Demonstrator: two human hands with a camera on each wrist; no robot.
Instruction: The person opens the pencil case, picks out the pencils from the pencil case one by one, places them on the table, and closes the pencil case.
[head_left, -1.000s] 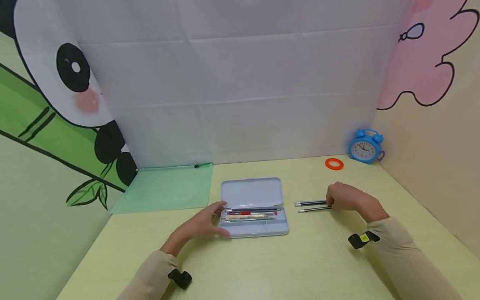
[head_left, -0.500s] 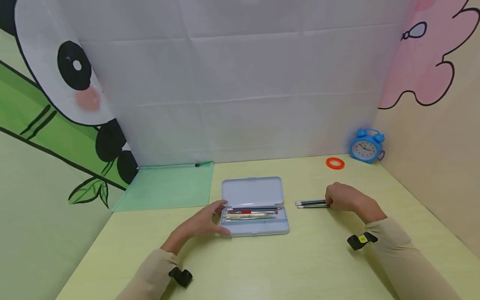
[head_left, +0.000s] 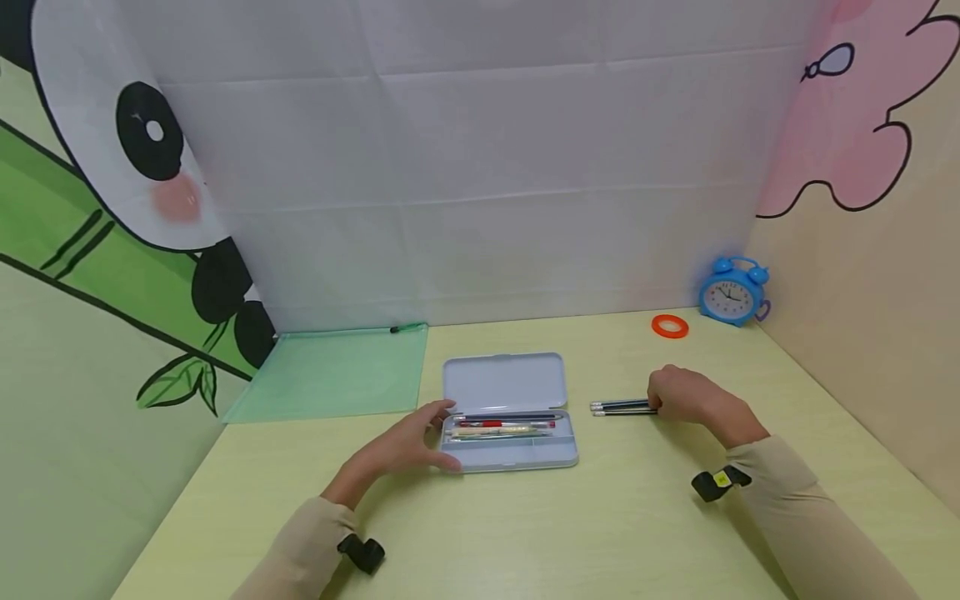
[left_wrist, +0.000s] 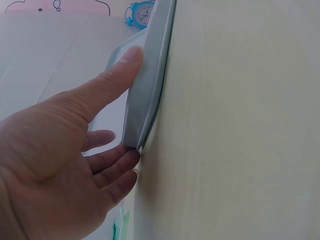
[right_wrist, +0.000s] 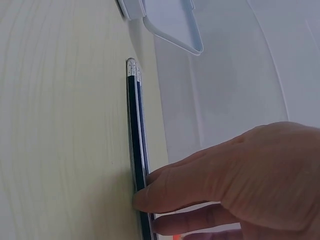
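A white pencil case (head_left: 517,457) lies with its lid (head_left: 504,382) raised at the back. It holds several pens and pencils (head_left: 498,426). My left hand (head_left: 408,442) holds the case's left end, thumb on the front side and fingers around the back corner, as the left wrist view (left_wrist: 65,140) also shows. To the right of the case, dark pencils (head_left: 618,407) with pale eraser ends lie side by side on the table. My right hand (head_left: 686,395) pinches them; in the right wrist view the thumb and fingers (right_wrist: 170,192) are on the pencils (right_wrist: 134,120), their far ends hidden.
An orange ring (head_left: 670,326) lies at the back right, beside a blue alarm clock (head_left: 727,292). At the back left, a green translucent zip folder (head_left: 337,375) lies flat. A pale cloth wall (head_left: 480,192) closes off the table's back.
The pencil nearest me, which lay apart from the others at a slight angle, now lies close alongside them. My right hand has shifted slightly left. The left hand stays on the case.
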